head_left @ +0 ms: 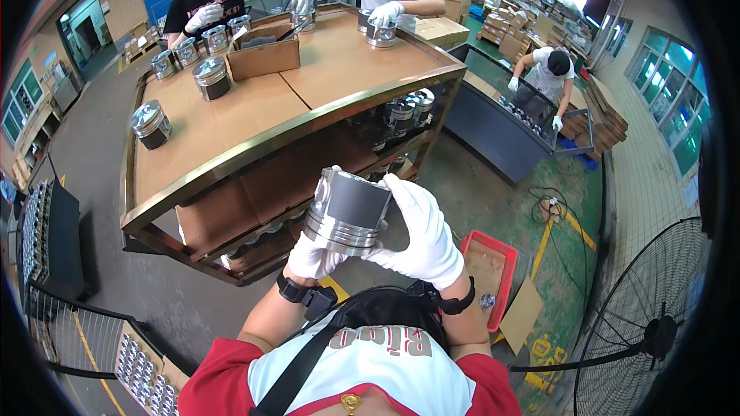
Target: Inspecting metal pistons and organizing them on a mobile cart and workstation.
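Observation:
Both my hands, in white gloves, hold up a metal engine piston [352,206] in front of my chest. Its ringed silver end points down and a dark grey coated patch on its skirt faces me. My left hand [314,257] grips it from below on the left, its fingers partly hidden behind the metal. Curved around the right side, my right hand [425,233] has its fingers at the upper edge and its thumb near the lower rings. More pistons stand on the cardboard-topped table [254,115] ahead, the nearest piston [151,124] at its left side.
A cardboard box [264,59] sits on the table, with two co-workers handling pistons behind it. Another person bends over a grey bin [493,119] at right. A red tray [502,273] lies on the floor by my right arm; a large fan [647,331] stands lower right.

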`<state>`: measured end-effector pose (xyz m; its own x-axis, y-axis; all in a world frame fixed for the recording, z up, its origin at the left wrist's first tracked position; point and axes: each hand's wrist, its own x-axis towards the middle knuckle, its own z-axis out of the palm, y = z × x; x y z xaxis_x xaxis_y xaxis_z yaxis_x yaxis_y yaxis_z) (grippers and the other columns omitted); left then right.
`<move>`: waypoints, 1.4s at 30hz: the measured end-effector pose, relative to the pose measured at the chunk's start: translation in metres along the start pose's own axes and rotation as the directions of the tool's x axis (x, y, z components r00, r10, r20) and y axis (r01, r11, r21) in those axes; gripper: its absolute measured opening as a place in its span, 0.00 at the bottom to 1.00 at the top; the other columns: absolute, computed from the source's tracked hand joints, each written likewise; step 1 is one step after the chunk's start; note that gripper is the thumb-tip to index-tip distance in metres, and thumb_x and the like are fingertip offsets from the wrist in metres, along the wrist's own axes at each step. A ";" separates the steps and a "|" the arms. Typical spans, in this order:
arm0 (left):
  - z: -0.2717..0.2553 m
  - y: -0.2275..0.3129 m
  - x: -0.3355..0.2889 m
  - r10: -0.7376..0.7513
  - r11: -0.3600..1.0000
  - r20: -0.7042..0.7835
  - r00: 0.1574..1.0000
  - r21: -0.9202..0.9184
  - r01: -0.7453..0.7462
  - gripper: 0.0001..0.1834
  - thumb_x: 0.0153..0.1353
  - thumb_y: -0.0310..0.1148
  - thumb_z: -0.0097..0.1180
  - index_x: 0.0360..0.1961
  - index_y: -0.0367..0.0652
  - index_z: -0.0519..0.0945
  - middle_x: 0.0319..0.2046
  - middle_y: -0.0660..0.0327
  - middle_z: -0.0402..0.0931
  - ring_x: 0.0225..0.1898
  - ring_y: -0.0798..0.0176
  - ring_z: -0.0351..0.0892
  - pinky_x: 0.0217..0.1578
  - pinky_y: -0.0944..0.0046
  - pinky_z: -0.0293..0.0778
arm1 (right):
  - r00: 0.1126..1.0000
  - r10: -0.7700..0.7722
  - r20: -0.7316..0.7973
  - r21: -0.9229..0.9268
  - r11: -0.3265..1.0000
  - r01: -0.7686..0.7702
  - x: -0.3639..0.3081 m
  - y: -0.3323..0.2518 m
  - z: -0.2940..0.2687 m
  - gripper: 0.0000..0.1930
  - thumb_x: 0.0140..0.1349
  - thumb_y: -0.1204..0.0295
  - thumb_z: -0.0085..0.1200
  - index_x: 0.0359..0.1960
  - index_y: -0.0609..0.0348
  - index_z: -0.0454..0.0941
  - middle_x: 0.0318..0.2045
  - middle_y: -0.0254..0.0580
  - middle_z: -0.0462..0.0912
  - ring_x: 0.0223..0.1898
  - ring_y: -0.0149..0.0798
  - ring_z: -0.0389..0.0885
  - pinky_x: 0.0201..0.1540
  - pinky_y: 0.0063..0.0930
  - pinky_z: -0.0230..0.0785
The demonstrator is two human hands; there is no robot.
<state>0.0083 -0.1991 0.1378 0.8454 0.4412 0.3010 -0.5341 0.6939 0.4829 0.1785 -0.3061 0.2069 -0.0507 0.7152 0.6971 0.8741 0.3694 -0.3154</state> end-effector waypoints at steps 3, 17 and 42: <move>-0.012 0.001 -0.009 0.049 0.996 -0.085 0.995 0.073 -0.043 0.51 0.53 0.41 0.73 0.74 0.46 0.56 0.66 0.47 0.66 0.62 0.39 0.73 0.61 0.39 0.74 | 0.998 0.024 0.052 0.051 0.998 -0.026 0.001 0.006 0.004 0.53 0.40 0.60 0.77 0.70 0.63 0.61 0.59 0.53 0.74 0.59 0.54 0.74 0.62 0.44 0.65; 0.001 0.008 -0.005 0.579 0.590 -0.161 0.799 0.759 -0.274 0.53 0.51 0.28 0.73 0.75 0.39 0.53 0.70 0.54 0.60 0.70 0.55 0.63 0.68 0.56 0.63 | 0.990 -0.138 -0.027 0.034 0.990 0.139 0.023 -0.004 0.018 0.57 0.39 0.61 0.77 0.72 0.59 0.57 0.61 0.56 0.71 0.54 0.58 0.78 0.54 0.44 0.74; 0.016 0.026 -0.022 0.550 0.618 -0.228 0.804 0.758 -0.208 0.49 0.58 0.36 0.70 0.75 0.40 0.53 0.69 0.54 0.62 0.68 0.58 0.66 0.67 0.55 0.66 | 0.992 0.003 0.127 0.306 0.951 -0.042 0.032 -0.003 0.036 0.58 0.37 0.71 0.76 0.73 0.57 0.53 0.63 0.57 0.68 0.63 0.59 0.71 0.62 0.42 0.69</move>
<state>-0.0239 -0.1993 0.1570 0.3851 0.8656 0.3200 -0.5027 -0.0940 0.8593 0.1572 -0.2628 0.2065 -0.1094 0.7859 0.6086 0.6853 0.5031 -0.5265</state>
